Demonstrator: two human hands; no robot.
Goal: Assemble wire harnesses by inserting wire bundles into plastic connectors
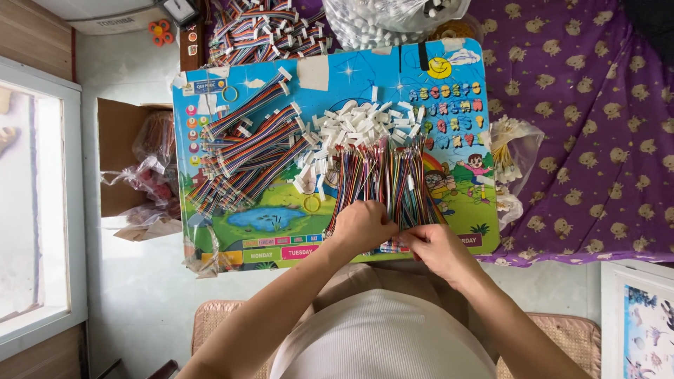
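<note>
A: Starting at the far left, what do we have?

B: We see a window frame (42,203), then a brown cardboard box (116,151) with crumpled plastic bags (151,175) spilling out of it onto the pale floor.

A: And on the board?

B: We are working over a colourful children's picture board (281,217) used as a small table. On its left half lie bundled rainbow ribbon cables (242,151) with white plugs, fanned diagonally. Just beside them, in the middle, sits a heap of white connectors (351,126) whose multicoloured wires (393,179) run down toward us.

A: Where are our hands?

B: Both at the near ends of those wires, by the board's front edge. Our left hand (361,224) has its fingers curled and pressed together over the wire ends. Our right hand (435,245) touches it, thumb and forefinger pinching a few strands.

A: Further right?

B: A clear bag of yellowish wired parts (512,151) lies at the board's right edge, on a purple patterned cloth (597,126). A framed picture (642,319) stands in the lower right corner.
</note>
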